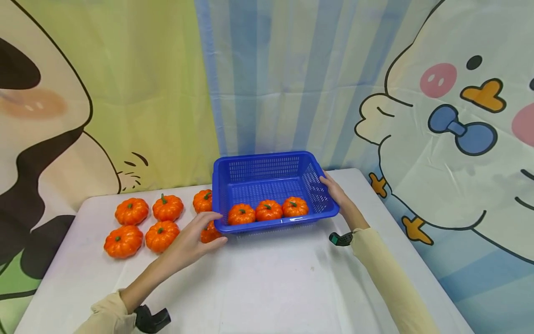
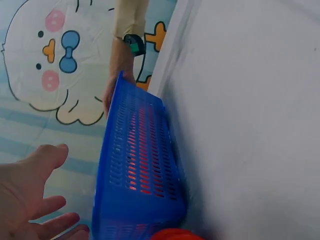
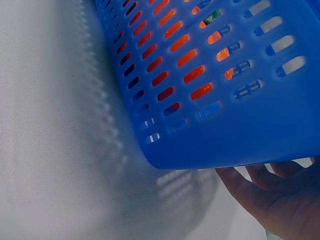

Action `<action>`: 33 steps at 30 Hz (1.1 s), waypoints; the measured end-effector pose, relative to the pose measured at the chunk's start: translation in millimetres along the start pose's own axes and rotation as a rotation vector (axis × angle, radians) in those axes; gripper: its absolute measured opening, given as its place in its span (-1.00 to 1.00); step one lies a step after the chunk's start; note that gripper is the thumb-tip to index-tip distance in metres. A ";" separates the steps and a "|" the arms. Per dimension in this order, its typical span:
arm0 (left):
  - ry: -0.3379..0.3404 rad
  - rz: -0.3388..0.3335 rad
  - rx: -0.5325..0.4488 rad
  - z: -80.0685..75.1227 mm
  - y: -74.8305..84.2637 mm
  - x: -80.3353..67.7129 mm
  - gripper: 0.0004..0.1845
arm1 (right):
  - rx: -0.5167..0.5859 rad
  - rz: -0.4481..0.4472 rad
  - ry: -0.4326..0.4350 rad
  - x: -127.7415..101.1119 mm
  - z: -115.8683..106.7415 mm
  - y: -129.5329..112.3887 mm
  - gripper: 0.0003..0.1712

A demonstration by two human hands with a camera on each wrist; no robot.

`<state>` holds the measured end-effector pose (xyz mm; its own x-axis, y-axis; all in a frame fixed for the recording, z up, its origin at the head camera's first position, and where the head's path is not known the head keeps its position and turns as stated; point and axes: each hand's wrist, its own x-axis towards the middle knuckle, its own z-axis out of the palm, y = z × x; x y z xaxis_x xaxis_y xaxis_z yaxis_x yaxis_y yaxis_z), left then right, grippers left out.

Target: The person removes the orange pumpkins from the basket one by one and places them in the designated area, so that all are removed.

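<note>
A blue slotted basket (image 1: 263,170) stands on the white table (image 1: 271,283), its right side raised. Three orange pumpkins (image 1: 269,210) lie in a row against its near wall and show orange through the slots (image 3: 172,44). My right hand (image 1: 335,191) grips the basket's right rim, thumb on top and fingers (image 3: 260,192) under the edge. My left hand (image 1: 195,236) reaches to the front left corner with fingers straight and spread (image 2: 31,197), thumb at the rim. One pumpkin (image 1: 208,234) is partly hidden behind this hand.
Several more pumpkins (image 1: 143,223) lie in a cluster on the table's left, one (image 1: 202,200) against the basket's left wall. A printed cartoon cloth (image 1: 450,116) hangs behind and to the right. The table's right edge (image 1: 388,204) runs just beyond my right hand.
</note>
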<state>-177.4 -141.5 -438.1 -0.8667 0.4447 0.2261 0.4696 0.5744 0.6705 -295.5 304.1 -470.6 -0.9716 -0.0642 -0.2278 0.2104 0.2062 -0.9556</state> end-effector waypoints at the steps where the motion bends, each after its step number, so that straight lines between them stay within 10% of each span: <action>1: -0.017 0.006 0.005 -0.9 2.5 4.2 -0.35 | 0.002 -0.002 -0.002 0.6 -0.3 0.6 -0.32; 14: -0.542 0.027 0.253 -3.0 7.2 111.2 -0.37 | 0.027 -0.001 0.005 -1.1 -4.0 -0.2 -0.33; 21: -0.814 -0.026 0.418 6.9 10.8 141.1 -0.37 | 0.023 -0.005 0.001 -0.3 0.3 -2.1 -0.32; 33: -0.871 -0.056 0.433 15.8 6.5 148.5 -0.26 | 0.093 0.015 -0.041 -17.6 5.4 -24.6 -0.31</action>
<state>-300.4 -60.9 -411.4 -0.5436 0.6615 -0.5166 0.6037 0.7358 0.3068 -283.0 294.9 -444.0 -0.9633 -0.1020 -0.2482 0.2363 0.1156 -0.9648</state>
